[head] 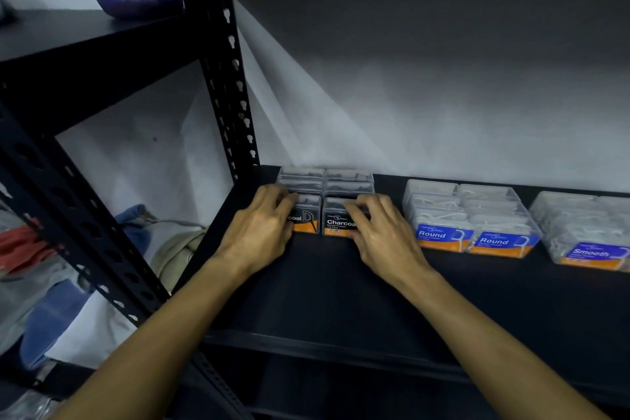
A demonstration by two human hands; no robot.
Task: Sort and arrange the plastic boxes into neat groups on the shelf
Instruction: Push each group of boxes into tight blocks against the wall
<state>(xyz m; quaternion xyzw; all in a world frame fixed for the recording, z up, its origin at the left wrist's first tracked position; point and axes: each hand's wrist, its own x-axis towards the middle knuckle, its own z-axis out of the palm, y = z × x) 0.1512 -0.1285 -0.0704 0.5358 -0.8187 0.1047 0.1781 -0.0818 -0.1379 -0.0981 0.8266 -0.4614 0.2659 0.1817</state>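
Charcoal boxes [325,201] at shelf's back left corner, beside upright post. Left hand [259,228] and right hand [378,228] each grip one front box, fingers curled over top. Risk: uneven push skews rows or bumps Round boxes [470,218] to right. Shelf [341,297] black, smooth; Smooth boxes [583,232] further right; wall [426,95] grey, dim.

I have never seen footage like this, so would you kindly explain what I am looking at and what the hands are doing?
There is one picture, from a camera worn on a person's head, looking down at their own bare arms. The left hand and right hand each rest on a front box of the Charcoal boxes, fingers curled over its top. These clear plastic boxes stand grouped on a black shelf. To the right are the Round boxes and the Smooth boxes.
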